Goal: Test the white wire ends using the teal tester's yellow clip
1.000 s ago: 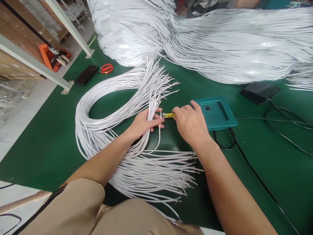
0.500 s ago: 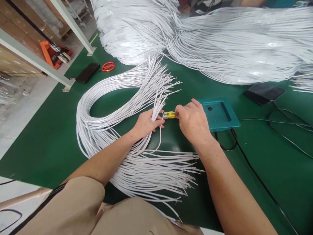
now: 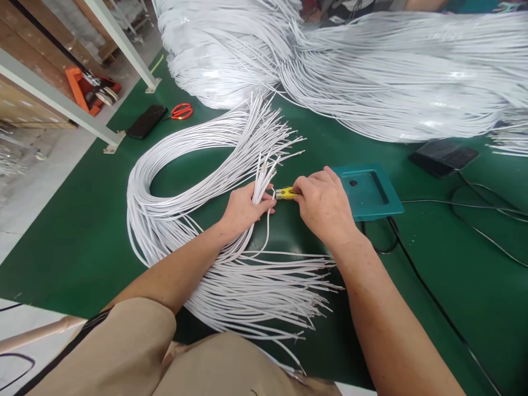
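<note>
My left hand [image 3: 245, 209] is closed round a small bunch of white cables [image 3: 259, 190], whose ends point up and away from me. One cable from it bends down in a loop beside my fingertips. Pinched in my right hand [image 3: 324, 203] is a small yellow tool [image 3: 285, 193] with a metal tip, which meets the cable at my left fingertips. A curved bundle of white cables [image 3: 142, 181] lies to the left, one set of its ends at the back and another set [image 3: 264, 291] spread out in front of me.
A teal tray [image 3: 390, 192] lies right of my right hand. A black device [image 3: 444, 157] with cords is farther right. Large white cable piles [image 3: 391, 77] cover the back. A phone [image 3: 147, 121] and red-handled scissors [image 3: 181, 111] lie at the back left, near metal posts [image 3: 119, 44].
Both hands remain almost in place. The yellow tool tilts slightly differently, and the cable ends in my left hand have shifted a little. The whole view has moved slightly.
</note>
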The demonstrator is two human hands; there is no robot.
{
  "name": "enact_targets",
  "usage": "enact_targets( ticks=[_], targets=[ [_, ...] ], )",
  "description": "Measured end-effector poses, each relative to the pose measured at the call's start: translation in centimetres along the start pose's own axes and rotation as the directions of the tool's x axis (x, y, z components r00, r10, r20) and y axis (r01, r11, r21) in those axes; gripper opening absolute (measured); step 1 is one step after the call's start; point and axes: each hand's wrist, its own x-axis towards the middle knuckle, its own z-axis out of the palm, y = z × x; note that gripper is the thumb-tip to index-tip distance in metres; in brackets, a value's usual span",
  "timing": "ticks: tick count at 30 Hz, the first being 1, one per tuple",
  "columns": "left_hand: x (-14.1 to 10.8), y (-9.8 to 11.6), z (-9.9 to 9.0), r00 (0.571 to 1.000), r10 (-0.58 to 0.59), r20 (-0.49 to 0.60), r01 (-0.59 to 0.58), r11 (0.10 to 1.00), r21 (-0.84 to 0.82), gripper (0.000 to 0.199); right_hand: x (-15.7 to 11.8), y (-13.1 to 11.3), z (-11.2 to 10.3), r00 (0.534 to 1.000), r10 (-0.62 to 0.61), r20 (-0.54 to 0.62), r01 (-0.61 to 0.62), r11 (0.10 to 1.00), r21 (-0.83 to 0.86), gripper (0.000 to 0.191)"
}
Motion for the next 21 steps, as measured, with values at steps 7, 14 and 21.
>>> enact_targets(
  ticks=[7, 14, 21],
  targets=[
    [-0.5, -0.6, 0.5, 0.984, 0.169, -0.048, -0.168, 0.986, 0.014, 0.034, 0.4, -1.8, -0.3, 0.984, 0.153, -0.094, -0.115, 0.939, 0.324, 0.022],
    [-0.6, -0.7, 0.6, 0.979, 0.194, -0.053, -0.194, 0.981, 0.01, 0.03, 0.4, -1.7, -0.4, 0.982, 0.179, -0.061, -0.135, 0.889, 0.438, 0.014],
    [-0.6, -0.4, 0.5, 0.983, 0.18, -0.037, -0.181, 0.983, -0.012, 0.035, 0.2, -1.9, -0.4, 0.993, 0.108, -0.04, -0.088, 0.936, 0.342, 0.01]
  ],
)
